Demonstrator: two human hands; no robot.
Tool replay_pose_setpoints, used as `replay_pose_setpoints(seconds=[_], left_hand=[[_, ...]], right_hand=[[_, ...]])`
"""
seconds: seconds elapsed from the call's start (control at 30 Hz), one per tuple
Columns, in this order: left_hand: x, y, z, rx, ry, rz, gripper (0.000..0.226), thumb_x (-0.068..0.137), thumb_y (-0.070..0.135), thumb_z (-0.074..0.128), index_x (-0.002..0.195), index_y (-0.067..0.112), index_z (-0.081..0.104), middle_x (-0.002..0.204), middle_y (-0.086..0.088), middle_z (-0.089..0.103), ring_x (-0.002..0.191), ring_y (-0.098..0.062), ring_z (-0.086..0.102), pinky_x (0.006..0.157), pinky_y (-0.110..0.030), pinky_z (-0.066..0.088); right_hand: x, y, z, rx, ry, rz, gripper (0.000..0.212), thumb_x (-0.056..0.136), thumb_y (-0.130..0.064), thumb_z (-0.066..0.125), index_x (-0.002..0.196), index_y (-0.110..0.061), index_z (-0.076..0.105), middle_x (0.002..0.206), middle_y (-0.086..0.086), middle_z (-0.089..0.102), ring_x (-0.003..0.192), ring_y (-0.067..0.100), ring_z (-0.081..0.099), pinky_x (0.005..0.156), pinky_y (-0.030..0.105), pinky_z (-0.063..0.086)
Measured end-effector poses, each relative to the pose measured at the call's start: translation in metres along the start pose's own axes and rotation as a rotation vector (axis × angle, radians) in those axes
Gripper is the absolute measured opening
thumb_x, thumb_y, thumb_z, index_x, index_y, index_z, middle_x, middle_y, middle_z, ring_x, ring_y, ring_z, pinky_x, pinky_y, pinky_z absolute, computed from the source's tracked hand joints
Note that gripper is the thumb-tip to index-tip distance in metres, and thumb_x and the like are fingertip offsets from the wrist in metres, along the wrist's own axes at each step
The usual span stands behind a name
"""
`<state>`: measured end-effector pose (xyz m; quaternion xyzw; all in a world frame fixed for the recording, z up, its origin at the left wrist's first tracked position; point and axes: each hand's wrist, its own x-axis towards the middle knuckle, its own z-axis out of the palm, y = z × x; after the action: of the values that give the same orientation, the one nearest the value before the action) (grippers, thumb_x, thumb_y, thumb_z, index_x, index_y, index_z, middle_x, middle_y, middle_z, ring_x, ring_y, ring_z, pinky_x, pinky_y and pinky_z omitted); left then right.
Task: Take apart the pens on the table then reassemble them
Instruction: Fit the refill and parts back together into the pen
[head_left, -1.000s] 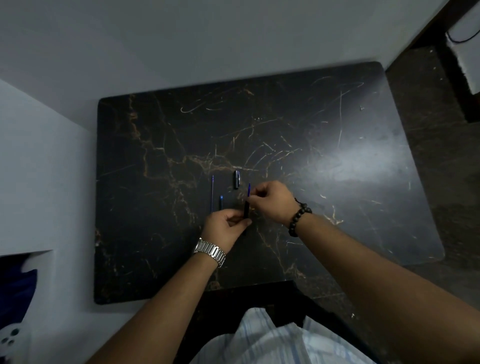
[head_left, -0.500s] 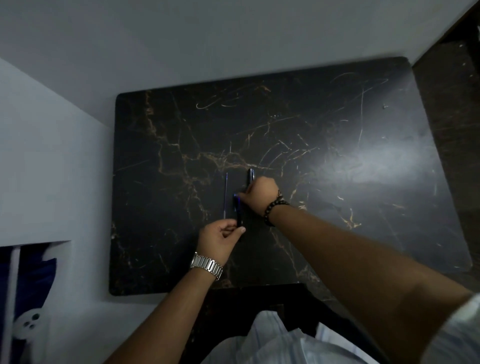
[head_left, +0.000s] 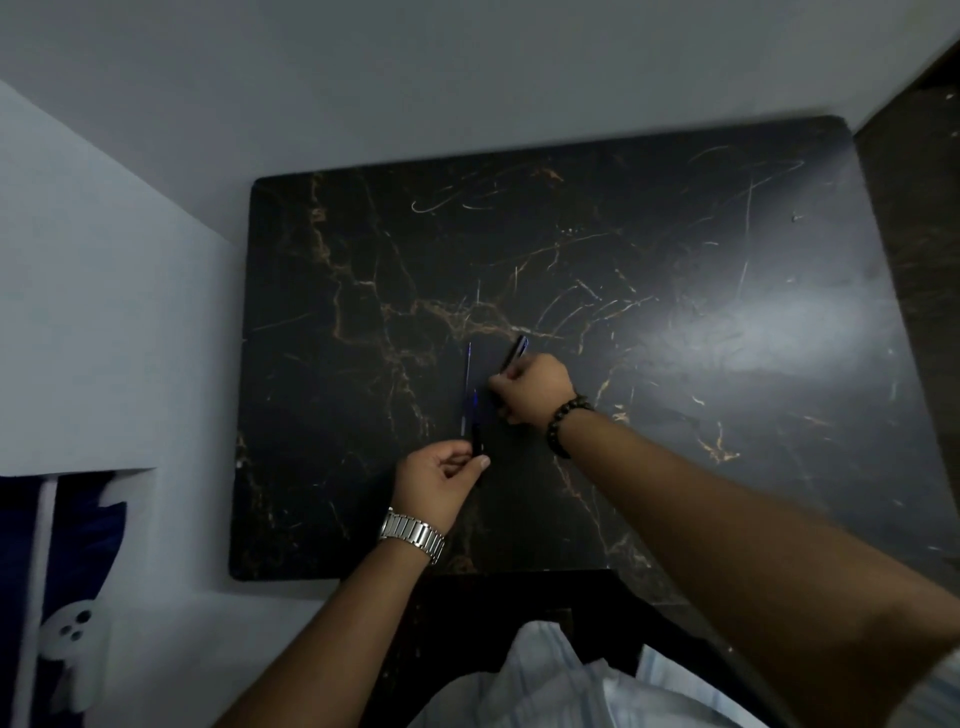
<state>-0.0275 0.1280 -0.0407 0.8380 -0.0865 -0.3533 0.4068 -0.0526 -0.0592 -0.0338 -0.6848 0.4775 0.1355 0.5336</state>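
Note:
On the black marble table (head_left: 675, 415) my left hand (head_left: 441, 480), with a metal watch, pinches the near end of a dark pen barrel (head_left: 475, 423) that has a blue tip and points away from me. Just left of it a thin blue refill (head_left: 467, 374) lies on the table. My right hand (head_left: 535, 387), with a bead bracelet, is closed on a dark pen cap (head_left: 515, 353) whose far end sticks out beyond the fingers. The lighting is dim, so small parts are hard to make out.
A pale wall borders the table at the back and left. A dark chair back (head_left: 519, 613) sits at the table's near edge by my lap. Blue fabric with a white ghost figure (head_left: 72, 639) is at the lower left. Dark floor lies to the right.
My right hand let go of the pen barrel, reached back to the cap lying on the table and took hold of it. My left hand keeps the barrel. The view shifted left.

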Motion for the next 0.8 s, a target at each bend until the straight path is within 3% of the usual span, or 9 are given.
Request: replay_pose_setpoints(seconds=[0.1, 0.23, 0.43, 0.63, 0.8], left_hand=[[0.003, 0.000, 0.003, 0.004, -0.002, 0.017, 0.021, 0.074, 0.014, 0.085, 0.093, 0.007, 0.078, 0.078, -0.006, 0.076, 0.068, -0.011, 0.070, 0.070, -0.026, 0.059], [0.005, 0.005, 0.009, 0.012, -0.020, 0.033, 0.022, 0.075, 0.015, 0.084, 0.094, 0.007, 0.078, 0.079, -0.006, 0.077, 0.070, -0.015, 0.072, 0.072, -0.030, 0.061], [0.006, 0.008, 0.016, 0.034, -0.090, 0.048, 0.025, 0.075, 0.022, 0.084, 0.098, 0.012, 0.078, 0.082, -0.002, 0.078, 0.076, -0.016, 0.075, 0.075, -0.035, 0.063], [0.003, 0.010, 0.018, 0.049, -0.105, 0.054, 0.028, 0.074, 0.023, 0.085, 0.099, 0.013, 0.078, 0.082, -0.001, 0.078, 0.076, -0.016, 0.075, 0.075, -0.035, 0.063], [0.000, 0.013, 0.019, 0.077, -0.094, 0.074, 0.029, 0.075, 0.020, 0.085, 0.101, 0.010, 0.078, 0.078, 0.003, 0.076, 0.069, -0.007, 0.072, 0.071, -0.027, 0.061]], right_hand=[[-0.018, 0.003, -0.019, 0.664, -0.162, 0.114, 0.013, 0.104, -0.019, 0.047, 0.098, -0.008, 0.052, 0.086, 0.020, 0.071, 0.065, 0.027, 0.073, 0.052, 0.034, 0.061], [-0.035, 0.005, -0.045, 0.972, -0.210, 0.120, 0.008, 0.102, -0.007, 0.047, 0.096, -0.006, 0.052, 0.084, 0.019, 0.071, 0.065, 0.023, 0.074, 0.055, 0.028, 0.062], [-0.045, 0.004, -0.061, 0.925, -0.197, 0.013, 0.005, 0.097, -0.003, 0.056, 0.093, -0.005, 0.059, 0.083, 0.015, 0.073, 0.071, 0.021, 0.074, 0.067, 0.031, 0.062], [-0.052, 0.002, -0.060, 0.847, -0.194, -0.043, 0.005, 0.096, -0.003, 0.057, 0.094, -0.008, 0.057, 0.083, 0.014, 0.073, 0.069, 0.022, 0.073, 0.063, 0.032, 0.062], [-0.053, 0.003, -0.054, 0.692, -0.026, -0.112, 0.013, 0.095, -0.004, 0.059, 0.108, -0.002, 0.057, 0.086, 0.014, 0.074, 0.078, 0.025, 0.073, 0.074, 0.042, 0.062]])
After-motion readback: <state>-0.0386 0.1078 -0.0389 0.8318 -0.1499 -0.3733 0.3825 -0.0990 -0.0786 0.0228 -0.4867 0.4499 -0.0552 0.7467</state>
